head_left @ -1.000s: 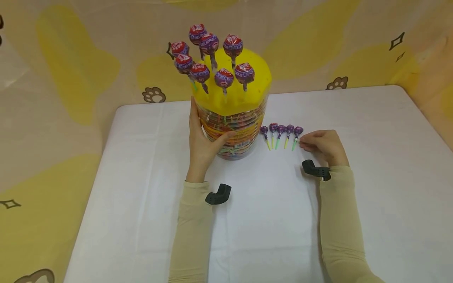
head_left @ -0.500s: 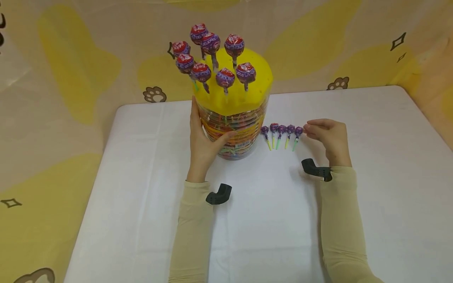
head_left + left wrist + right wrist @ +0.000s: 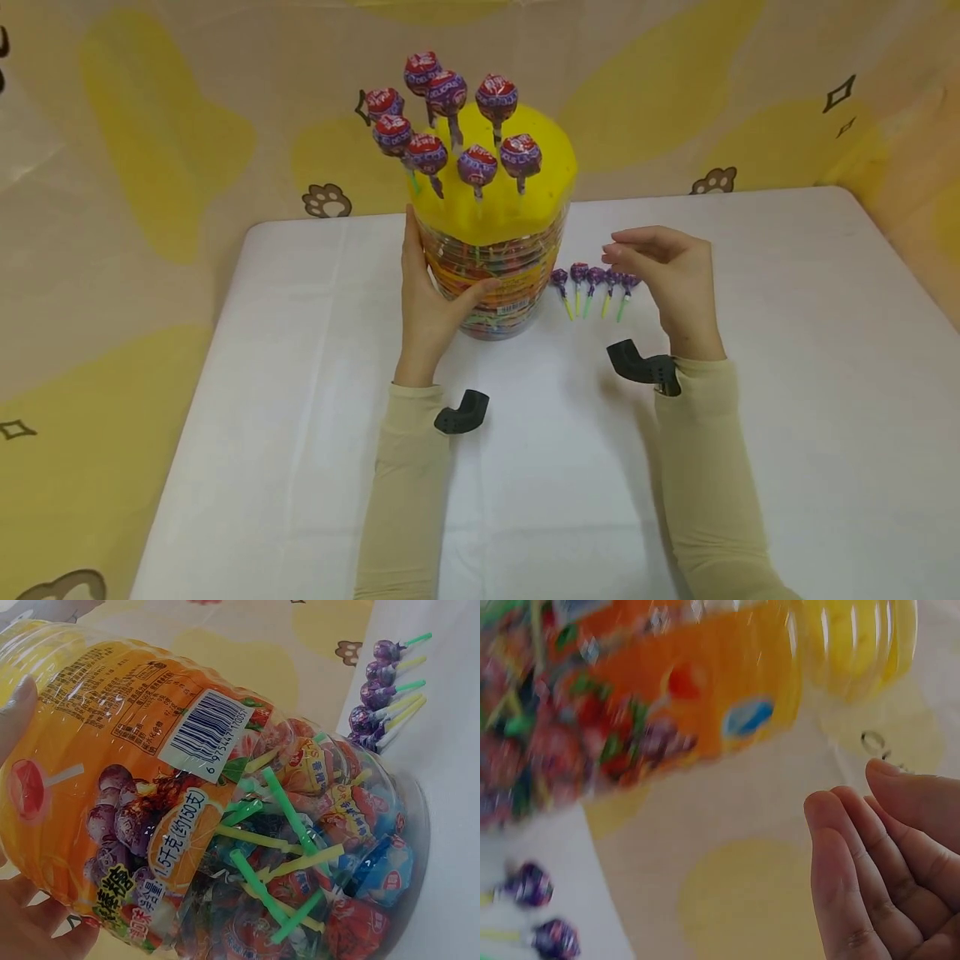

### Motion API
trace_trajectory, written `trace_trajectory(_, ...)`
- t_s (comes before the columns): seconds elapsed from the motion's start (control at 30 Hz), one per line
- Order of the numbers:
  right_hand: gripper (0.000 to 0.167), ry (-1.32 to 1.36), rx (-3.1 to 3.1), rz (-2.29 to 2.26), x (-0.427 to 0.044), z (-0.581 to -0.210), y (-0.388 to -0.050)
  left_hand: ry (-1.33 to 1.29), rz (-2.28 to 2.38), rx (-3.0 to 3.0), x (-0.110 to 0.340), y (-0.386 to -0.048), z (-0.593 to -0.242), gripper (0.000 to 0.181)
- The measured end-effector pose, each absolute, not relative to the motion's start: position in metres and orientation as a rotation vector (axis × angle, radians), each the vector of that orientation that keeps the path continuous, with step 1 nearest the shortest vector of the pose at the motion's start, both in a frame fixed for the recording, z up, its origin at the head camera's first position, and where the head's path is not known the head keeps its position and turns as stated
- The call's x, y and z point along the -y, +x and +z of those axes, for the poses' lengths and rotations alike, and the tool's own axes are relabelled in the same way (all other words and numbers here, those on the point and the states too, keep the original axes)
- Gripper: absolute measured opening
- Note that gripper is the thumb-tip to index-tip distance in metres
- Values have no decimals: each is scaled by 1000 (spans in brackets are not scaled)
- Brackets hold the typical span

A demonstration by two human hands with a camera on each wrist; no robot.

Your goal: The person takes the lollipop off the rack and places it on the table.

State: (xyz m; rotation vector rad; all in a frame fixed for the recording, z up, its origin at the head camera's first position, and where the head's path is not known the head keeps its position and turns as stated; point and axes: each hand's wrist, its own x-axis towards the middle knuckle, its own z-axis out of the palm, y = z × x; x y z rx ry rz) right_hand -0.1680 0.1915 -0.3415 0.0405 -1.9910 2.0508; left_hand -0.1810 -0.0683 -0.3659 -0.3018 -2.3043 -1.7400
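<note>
My left hand point(image 3: 431, 317) grips the left side of a clear plastic jar point(image 3: 517, 267) full of wrapped lollipops, thumb across its front. An orange label with a barcode point(image 3: 206, 735) covers part of the jar in the left wrist view. Several purple-and-red lollipops point(image 3: 477, 167) stand by their sticks in the jar's domed yellow top point(image 3: 495, 221). To the right of the jar, several loose lollipops point(image 3: 579, 273) lie in a row on the table. Above the row's right end hovers my right hand point(image 3: 678, 275); the right wrist view shows nothing between its thumb and fingers.
A white-covered table point(image 3: 570, 467) carries everything. Behind it hangs a yellow-and-beige backdrop point(image 3: 660, 83) with paw prints. Dark camera mounts point(image 3: 463, 412) sit at both wrists, on beige sleeves.
My right hand has risen from beside the rightmost loose lollipop and moved left, over the row's end. The left hand, jar and lollipops have stayed in place.
</note>
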Motion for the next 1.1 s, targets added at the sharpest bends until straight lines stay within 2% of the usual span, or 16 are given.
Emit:
trace_trajectory(0.5,16,308,1877,2012,-139,-291,-151,-288,-1733,2320,69,-181,-365,106)
trace_trajectory(1.1,19,443,1839,1819,-105,-270,-157,-240,-1753,2354,69,-180,-362,104)
